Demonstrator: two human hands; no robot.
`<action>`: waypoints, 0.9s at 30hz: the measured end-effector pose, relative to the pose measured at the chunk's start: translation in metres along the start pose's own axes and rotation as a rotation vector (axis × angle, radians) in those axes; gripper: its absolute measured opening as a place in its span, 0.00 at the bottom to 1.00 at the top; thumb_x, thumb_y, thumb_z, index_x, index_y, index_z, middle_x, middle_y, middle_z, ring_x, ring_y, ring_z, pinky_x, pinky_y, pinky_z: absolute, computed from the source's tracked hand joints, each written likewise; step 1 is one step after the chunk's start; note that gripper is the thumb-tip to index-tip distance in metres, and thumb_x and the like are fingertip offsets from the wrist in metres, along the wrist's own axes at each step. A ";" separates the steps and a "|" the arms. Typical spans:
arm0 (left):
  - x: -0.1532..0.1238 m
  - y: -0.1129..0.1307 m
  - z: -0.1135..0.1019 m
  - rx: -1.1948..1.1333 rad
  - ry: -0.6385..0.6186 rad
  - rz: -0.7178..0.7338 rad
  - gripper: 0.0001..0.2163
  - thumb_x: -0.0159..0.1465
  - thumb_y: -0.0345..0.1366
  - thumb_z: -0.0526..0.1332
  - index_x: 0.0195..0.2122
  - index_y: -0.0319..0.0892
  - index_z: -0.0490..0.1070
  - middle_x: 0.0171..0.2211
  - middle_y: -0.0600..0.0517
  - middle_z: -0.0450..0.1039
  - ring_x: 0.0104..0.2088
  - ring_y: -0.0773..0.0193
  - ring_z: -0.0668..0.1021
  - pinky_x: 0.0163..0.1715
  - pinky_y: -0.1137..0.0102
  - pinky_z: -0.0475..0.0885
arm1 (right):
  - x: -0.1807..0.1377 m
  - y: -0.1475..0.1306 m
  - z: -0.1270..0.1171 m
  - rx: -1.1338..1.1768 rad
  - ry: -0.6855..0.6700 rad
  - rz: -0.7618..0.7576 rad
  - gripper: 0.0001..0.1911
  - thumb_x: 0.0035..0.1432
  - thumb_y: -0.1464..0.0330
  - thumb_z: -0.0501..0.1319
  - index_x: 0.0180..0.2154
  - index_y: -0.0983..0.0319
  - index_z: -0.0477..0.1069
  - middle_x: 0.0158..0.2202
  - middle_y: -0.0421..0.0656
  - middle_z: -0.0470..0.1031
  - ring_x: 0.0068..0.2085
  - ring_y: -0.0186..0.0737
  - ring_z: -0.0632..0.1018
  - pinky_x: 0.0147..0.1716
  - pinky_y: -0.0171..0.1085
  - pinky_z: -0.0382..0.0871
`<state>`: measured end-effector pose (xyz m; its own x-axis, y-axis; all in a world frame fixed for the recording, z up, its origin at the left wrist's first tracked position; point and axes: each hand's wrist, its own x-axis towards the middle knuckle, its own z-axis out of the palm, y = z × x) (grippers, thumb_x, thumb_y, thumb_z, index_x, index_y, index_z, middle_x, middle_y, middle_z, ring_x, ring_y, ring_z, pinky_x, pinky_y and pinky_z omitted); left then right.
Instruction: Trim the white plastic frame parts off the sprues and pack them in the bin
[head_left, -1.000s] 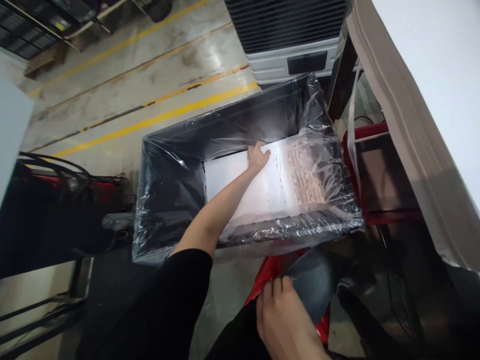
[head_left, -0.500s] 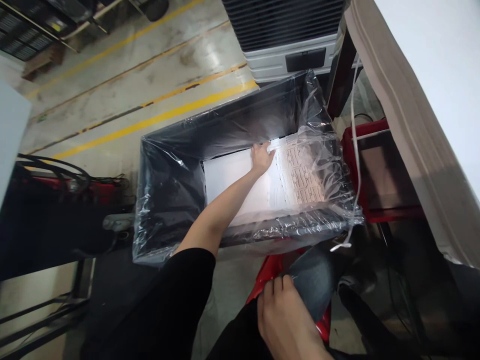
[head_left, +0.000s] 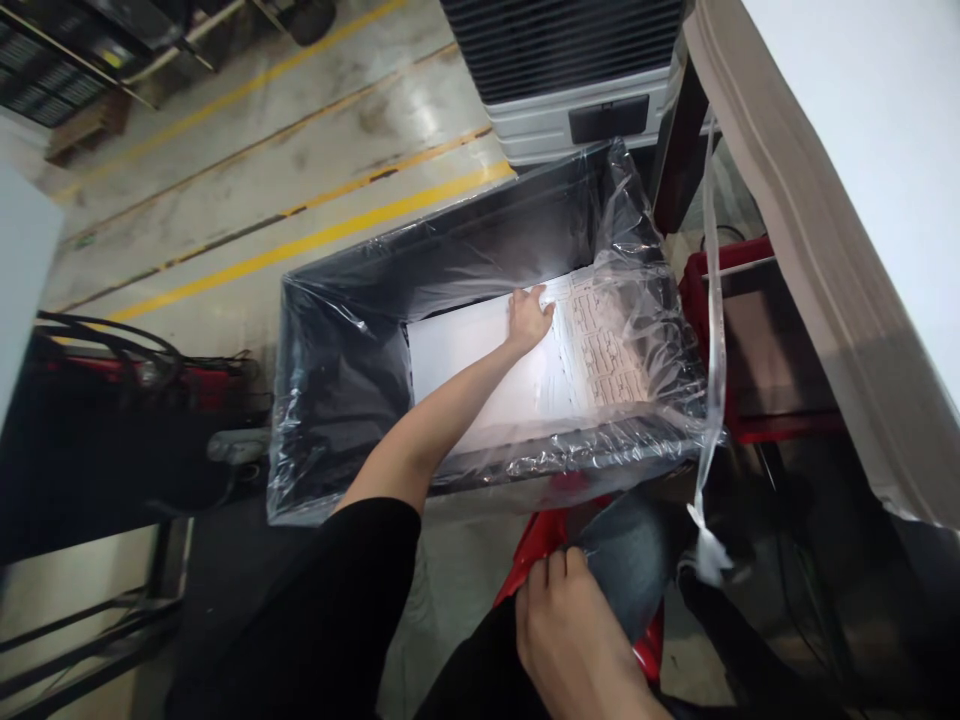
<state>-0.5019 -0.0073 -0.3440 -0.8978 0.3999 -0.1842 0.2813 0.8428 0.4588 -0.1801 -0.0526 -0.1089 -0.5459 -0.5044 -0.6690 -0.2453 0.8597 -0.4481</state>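
My left hand (head_left: 529, 318) reaches down inside a black bin (head_left: 465, 235) covered with a clear plastic liner (head_left: 330, 400). Its fingers are apart and rest on white sheets (head_left: 465, 350) at the bottom. Beside the fingertips, to the right, lies a light brown layer with cut-out-like patterns (head_left: 611, 350), partly under folds of the liner. My right hand (head_left: 562, 630) stays outside, near my knee, with its fingers curled close together. What is under those fingers is hidden.
A white plastic strip with a knotted end (head_left: 709, 480) hangs at the bin's right. Red-framed equipment (head_left: 780, 350) stands beyond it. A covered table edge (head_left: 817, 230) is at upper right, a slatted unit (head_left: 577, 90) behind the bin. Yellow lines (head_left: 315, 240) mark the floor.
My left hand has shifted slightly right, its fingers now flatter on the white sheets. The hanging strip has swung and now reaches lower. My right hand has hardly moved.
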 end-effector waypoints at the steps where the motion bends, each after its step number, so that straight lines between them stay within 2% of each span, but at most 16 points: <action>1: -0.003 0.001 0.000 -0.007 -0.001 -0.018 0.20 0.71 0.39 0.63 0.63 0.43 0.67 0.61 0.40 0.66 0.64 0.48 0.70 0.67 0.52 0.65 | -0.003 0.003 -0.006 0.009 -0.013 -0.017 0.18 0.73 0.73 0.55 0.57 0.70 0.79 0.45 0.60 0.80 0.45 0.57 0.81 0.41 0.49 0.77; 6: -0.016 0.008 0.004 -0.033 -0.056 -0.094 0.24 0.69 0.43 0.66 0.62 0.40 0.65 0.58 0.42 0.70 0.55 0.53 0.76 0.59 0.54 0.73 | -0.013 0.013 -0.023 0.024 -0.043 -0.066 0.20 0.76 0.72 0.53 0.58 0.73 0.77 0.47 0.60 0.80 0.48 0.56 0.81 0.44 0.47 0.77; 11: -0.020 0.015 0.010 -0.025 -0.101 -0.119 0.22 0.70 0.45 0.66 0.61 0.40 0.68 0.56 0.44 0.72 0.52 0.56 0.78 0.54 0.56 0.77 | -0.013 0.013 -0.021 0.026 -0.006 -0.054 0.19 0.75 0.72 0.54 0.57 0.74 0.78 0.46 0.61 0.80 0.46 0.56 0.82 0.41 0.47 0.77; 14: -0.021 0.019 0.007 0.010 -0.115 -0.080 0.21 0.70 0.42 0.65 0.61 0.39 0.68 0.56 0.43 0.72 0.52 0.55 0.78 0.54 0.55 0.77 | -0.013 0.011 -0.018 0.040 0.027 -0.053 0.17 0.73 0.73 0.56 0.55 0.74 0.80 0.44 0.62 0.81 0.44 0.57 0.82 0.39 0.47 0.77; 17: -0.022 0.021 0.000 0.056 -0.095 0.055 0.20 0.71 0.36 0.60 0.63 0.41 0.66 0.62 0.39 0.67 0.60 0.49 0.73 0.62 0.51 0.72 | -0.013 0.012 -0.017 0.055 0.065 -0.044 0.16 0.72 0.73 0.59 0.52 0.74 0.81 0.42 0.63 0.81 0.42 0.58 0.82 0.37 0.48 0.76; 21: -0.017 0.022 -0.007 0.115 -0.100 0.245 0.22 0.72 0.32 0.54 0.66 0.47 0.67 0.71 0.43 0.58 0.70 0.44 0.62 0.70 0.47 0.63 | -0.008 0.009 -0.008 0.069 0.103 -0.045 0.15 0.71 0.74 0.59 0.50 0.72 0.82 0.40 0.61 0.81 0.41 0.57 0.81 0.36 0.48 0.75; 24: -0.008 0.020 -0.005 0.147 -0.120 0.298 0.25 0.71 0.32 0.52 0.70 0.46 0.64 0.76 0.43 0.52 0.74 0.39 0.56 0.72 0.42 0.56 | 0.001 0.001 0.005 0.065 0.110 0.011 0.15 0.69 0.73 0.60 0.50 0.72 0.82 0.40 0.62 0.79 0.41 0.59 0.80 0.37 0.50 0.74; 27: 0.001 0.021 0.001 0.167 -0.143 0.338 0.29 0.69 0.30 0.52 0.73 0.45 0.61 0.77 0.46 0.50 0.76 0.39 0.51 0.75 0.40 0.48 | 0.008 -0.008 0.020 0.045 0.115 0.055 0.15 0.69 0.72 0.61 0.50 0.72 0.82 0.40 0.62 0.79 0.41 0.59 0.79 0.39 0.53 0.74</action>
<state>-0.4968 0.0115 -0.3352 -0.6929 0.7004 -0.1715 0.6142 0.6978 0.3685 -0.1664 -0.0652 -0.1225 -0.6465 -0.4419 -0.6219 -0.1779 0.8800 -0.4403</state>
